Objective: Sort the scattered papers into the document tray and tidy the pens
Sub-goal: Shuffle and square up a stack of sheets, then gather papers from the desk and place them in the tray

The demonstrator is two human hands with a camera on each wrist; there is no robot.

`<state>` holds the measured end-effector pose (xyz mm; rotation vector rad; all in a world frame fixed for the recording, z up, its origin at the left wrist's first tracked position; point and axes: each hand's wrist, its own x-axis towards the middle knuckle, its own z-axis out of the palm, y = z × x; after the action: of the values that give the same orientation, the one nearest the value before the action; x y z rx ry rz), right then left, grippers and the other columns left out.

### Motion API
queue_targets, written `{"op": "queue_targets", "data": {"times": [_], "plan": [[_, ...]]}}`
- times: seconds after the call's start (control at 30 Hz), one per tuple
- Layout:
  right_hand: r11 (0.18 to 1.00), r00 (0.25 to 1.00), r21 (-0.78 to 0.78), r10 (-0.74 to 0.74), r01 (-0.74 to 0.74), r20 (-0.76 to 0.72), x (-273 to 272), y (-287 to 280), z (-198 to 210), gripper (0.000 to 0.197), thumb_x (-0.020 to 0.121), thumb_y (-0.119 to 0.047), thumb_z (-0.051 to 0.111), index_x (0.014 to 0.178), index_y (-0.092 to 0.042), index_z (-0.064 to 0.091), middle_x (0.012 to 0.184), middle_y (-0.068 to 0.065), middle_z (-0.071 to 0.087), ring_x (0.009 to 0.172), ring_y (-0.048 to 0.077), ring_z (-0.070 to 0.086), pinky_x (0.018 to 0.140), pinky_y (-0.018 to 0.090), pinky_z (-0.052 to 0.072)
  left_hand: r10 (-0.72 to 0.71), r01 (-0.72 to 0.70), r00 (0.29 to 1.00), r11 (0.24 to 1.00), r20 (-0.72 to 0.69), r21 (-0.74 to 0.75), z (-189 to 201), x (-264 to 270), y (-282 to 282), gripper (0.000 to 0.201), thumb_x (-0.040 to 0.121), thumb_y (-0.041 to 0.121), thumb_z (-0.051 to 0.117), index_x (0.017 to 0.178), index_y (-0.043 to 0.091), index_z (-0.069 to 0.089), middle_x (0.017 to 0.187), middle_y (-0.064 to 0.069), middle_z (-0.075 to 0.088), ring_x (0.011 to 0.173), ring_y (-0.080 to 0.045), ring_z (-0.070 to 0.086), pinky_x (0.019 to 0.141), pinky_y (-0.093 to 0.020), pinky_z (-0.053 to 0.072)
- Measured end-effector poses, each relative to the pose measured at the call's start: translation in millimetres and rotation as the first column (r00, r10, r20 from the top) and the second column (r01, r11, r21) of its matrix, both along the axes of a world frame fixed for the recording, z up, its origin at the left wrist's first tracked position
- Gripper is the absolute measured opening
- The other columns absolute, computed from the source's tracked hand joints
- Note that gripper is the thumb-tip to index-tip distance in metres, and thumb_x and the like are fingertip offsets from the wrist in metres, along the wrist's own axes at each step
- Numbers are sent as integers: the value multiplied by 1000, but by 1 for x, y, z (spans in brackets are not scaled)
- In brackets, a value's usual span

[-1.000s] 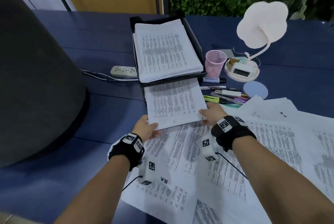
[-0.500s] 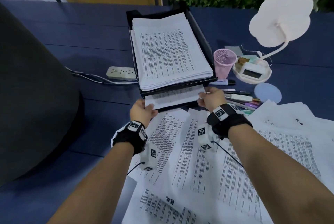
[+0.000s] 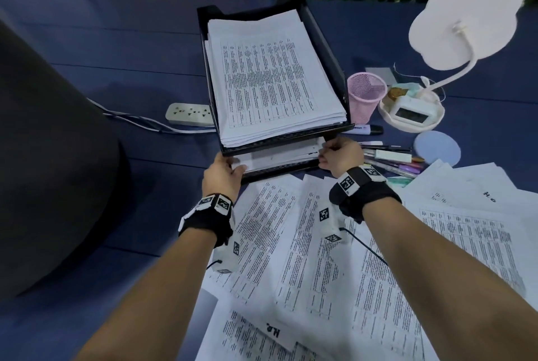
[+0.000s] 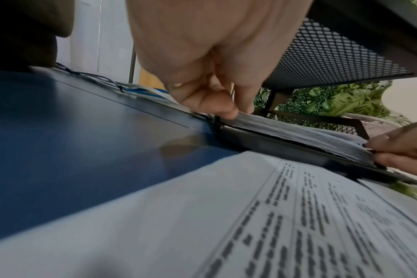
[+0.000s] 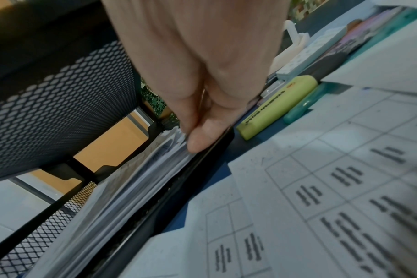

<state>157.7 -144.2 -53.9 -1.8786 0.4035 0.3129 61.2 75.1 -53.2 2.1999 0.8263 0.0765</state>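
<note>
A black mesh two-tier document tray (image 3: 329, 49) stands at the table's middle, its top tier full of printed papers (image 3: 267, 78). A paper stack (image 3: 279, 155) lies in the lower tier, only its front edge showing. My left hand (image 3: 225, 170) pinches that stack's front left corner (image 4: 298, 135). My right hand (image 3: 340, 152) pinches its front right corner (image 5: 136, 188), thumb under and fingers on top. Scattered papers (image 3: 320, 258) cover the table under my forearms. Several pens and highlighters (image 3: 398, 167) lie loose right of the tray, near an empty pink mesh cup (image 3: 365, 95).
A white cloud-shaped lamp (image 3: 463, 17) with a dish base holding a small clock (image 3: 410, 111) stands at the right. A round blue disc (image 3: 436, 148) lies by the pens. A power strip (image 3: 189, 113) with cables sits left of the tray. A large dark object (image 3: 43, 156) fills the left side.
The paper stack, held in front of the tray before, has slid into the lower tier. Both hands moved forward with it and now sit at the tray's front edge.
</note>
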Motion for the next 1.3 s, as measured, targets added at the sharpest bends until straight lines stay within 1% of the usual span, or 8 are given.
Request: {"op": "queue_targets", "data": {"times": [0.2, 0.3, 0.43, 0.7, 0.83, 1.0, 1.13, 1.3], "plan": [[994, 999, -111, -5, 9, 39, -10, -31, -20, 27, 79, -8, 64, 63, -30, 61, 82, 11, 68, 79, 28, 61, 85, 52, 53, -51, 60, 996, 990, -73, 129, 7, -13, -14, 29, 88, 30, 59, 114, 19, 54, 104, -8, 66, 99, -33, 61, 78, -36, 48], [981, 998, -194, -12, 26, 69, -37, -48, 4, 16, 83, -7, 61, 75, -18, 68, 89, 11, 68, 89, 33, 64, 89, 42, 52, -74, 85, 994, 987, -78, 140, 9, -23, -28, 27, 89, 27, 57, 113, 17, 52, 92, -7, 65, 93, -32, 62, 70, -32, 44], [943, 999, -333, -3, 21, 52, -70, -85, 13, 20, 90, -10, 56, 103, -8, 71, 114, 12, 67, 106, 33, 60, 85, 26, 43, -171, 186, 978, 973, -120, 137, 8, -36, -55, 23, 89, 26, 56, 111, 17, 55, 109, -10, 63, 99, -31, 59, 73, -30, 44], [897, 993, -434, -109, 81, -39, -125, -167, 3, 21, 91, -13, 54, 106, -13, 69, 116, 11, 66, 107, 31, 59, 78, 21, 40, -411, 443, 883, 889, -229, 114, -7, -68, -120, 25, 90, 29, 57, 110, 14, 61, 117, -10, 57, 103, -28, 57, 89, -36, 49], [768, 969, -640, -184, 36, -167, -147, -207, -2, 29, 88, -23, 52, 115, -27, 62, 127, 12, 53, 116, 33, 50, 97, 38, 43, -445, 492, 848, 864, -288, 113, -10, -81, -150, 45, 88, 32, 60, 127, 11, 52, 127, -15, 51, 117, -32, 49, 98, -40, 44], [682, 890, -731, -328, -9, -317, -176, -255, -6, 73, 78, -47, 64, 137, -13, 36, 135, 18, 37, 125, 35, 38, 103, 47, 37, -367, 377, 893, 926, -260, -12, -7, -88, -172, 61, 85, 27, 66, 136, 6, 39, 132, -19, 46, 118, -35, 49, 96, -39, 44], [645, 868, -752, -292, -132, -403, -182, -271, -6, 92, 73, -69, 60, 140, -14, 31, 140, 17, 36, 130, 34, 35, 104, 53, 36, -401, 390, 862, 915, -311, -100, -1, -93, -185, 63, 89, 20, 63, 142, 4, 32, 137, -19, 47, 121, -32, 50, 94, -35, 43], [643, 892, -737, -186, -207, -413, -188, -267, -6, 85, 73, -65, 61, 140, -19, 34, 138, 11, 35, 129, 32, 34, 102, 52, 35, -555, 540, 807, 832, -200, -131, 1, -105, -209, 40, 96, 19, 50, 135, 13, 42, 132, -14, 53, 101, -26, 56, 85, -30, 48]]}}
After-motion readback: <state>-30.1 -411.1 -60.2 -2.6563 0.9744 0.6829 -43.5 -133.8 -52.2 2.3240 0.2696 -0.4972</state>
